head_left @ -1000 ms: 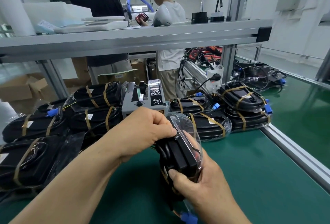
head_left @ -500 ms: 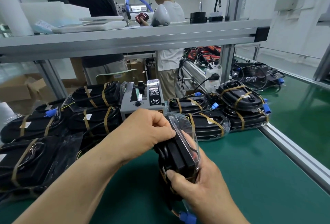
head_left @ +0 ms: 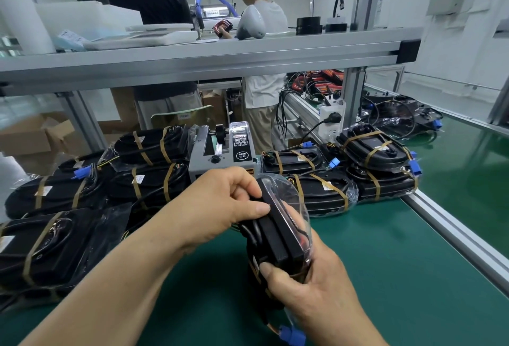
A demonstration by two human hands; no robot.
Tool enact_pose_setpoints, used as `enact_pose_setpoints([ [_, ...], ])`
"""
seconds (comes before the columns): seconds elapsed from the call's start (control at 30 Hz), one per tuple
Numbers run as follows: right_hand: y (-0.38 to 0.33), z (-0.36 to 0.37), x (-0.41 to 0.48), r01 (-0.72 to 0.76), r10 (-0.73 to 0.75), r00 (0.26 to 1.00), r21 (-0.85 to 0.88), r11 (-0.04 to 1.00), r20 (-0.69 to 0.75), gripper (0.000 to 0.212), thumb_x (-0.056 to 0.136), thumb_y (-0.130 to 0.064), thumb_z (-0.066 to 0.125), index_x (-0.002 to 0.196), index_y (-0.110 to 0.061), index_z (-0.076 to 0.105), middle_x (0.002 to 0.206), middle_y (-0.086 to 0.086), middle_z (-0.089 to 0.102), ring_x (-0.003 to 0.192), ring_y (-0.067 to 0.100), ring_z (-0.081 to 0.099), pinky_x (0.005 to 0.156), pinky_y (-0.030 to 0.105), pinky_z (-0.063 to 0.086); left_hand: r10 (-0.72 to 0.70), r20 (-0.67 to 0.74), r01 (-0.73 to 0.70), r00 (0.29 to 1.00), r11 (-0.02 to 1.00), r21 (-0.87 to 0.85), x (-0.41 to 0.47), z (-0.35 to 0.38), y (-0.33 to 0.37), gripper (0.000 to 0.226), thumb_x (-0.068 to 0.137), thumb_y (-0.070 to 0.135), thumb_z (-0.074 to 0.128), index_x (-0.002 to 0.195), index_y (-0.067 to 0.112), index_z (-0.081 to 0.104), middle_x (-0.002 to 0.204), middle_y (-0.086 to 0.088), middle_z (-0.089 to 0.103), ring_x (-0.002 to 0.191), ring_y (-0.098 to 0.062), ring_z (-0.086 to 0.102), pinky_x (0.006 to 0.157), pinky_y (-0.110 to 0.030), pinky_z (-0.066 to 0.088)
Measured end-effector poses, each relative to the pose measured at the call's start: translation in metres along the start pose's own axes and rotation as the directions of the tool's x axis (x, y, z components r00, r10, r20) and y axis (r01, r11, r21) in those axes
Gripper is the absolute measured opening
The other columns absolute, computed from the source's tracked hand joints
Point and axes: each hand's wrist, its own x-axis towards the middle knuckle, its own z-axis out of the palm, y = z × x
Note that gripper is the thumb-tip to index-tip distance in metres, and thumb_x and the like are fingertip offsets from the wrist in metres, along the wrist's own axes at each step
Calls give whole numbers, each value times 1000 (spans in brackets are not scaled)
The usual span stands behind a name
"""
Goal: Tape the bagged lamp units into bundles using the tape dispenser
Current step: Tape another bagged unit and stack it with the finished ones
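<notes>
A black bagged lamp unit (head_left: 278,235) stands on edge above the green mat, held between both hands. My left hand (head_left: 220,205) grips its upper end from the left, thumb lying across the top. My right hand (head_left: 308,285) holds its lower end from underneath, thumb on the near edge. A blue connector (head_left: 293,336) on a wire hangs below my right hand. The grey tape dispenser (head_left: 220,152) stands just behind my left hand. Taped bundles (head_left: 148,183) lie stacked to its left, and more taped bundles (head_left: 377,166) to its right.
An aluminium rail (head_left: 457,238) borders the mat on the right, with a green conveyor (head_left: 468,169) beyond. A metal shelf (head_left: 220,53) crosses overhead. A power socket block (head_left: 332,118) sits by the shelf post. Two people stand behind the bench.
The hands and the lamp unit have stayed almost in place. My left thumb has slid a little further over the top edge of the unit.
</notes>
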Motion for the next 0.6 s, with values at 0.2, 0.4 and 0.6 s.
enact_pose_setpoints([
  [0.2,3,-2,1,-1,1,1000,3,1000,10,72,65,-21,70,127,-51,49,105,-27,71,93,-7,66,75,0,42,-11,-46,8,999,998,-69,3,3,-8,13,86,9,72,78,17,67,53,9,51,45,0,43,43,-9,33],
  [0.4,8,-1,0,37,-37,999,21,999,-3,76,61,-35,69,131,-56,49,109,-24,71,97,-6,65,77,1,42,20,2,-20,1000,997,-78,0,3,-8,23,75,26,85,81,18,65,61,4,58,56,-8,51,55,-18,42],
  [0.6,9,0,-2,70,-70,997,18,997,19,80,65,-35,69,132,-66,40,116,-23,69,102,0,66,82,5,45,41,81,-57,996,978,200,7,-6,6,51,52,48,88,80,20,56,55,10,54,52,-7,45,49,-22,40],
])
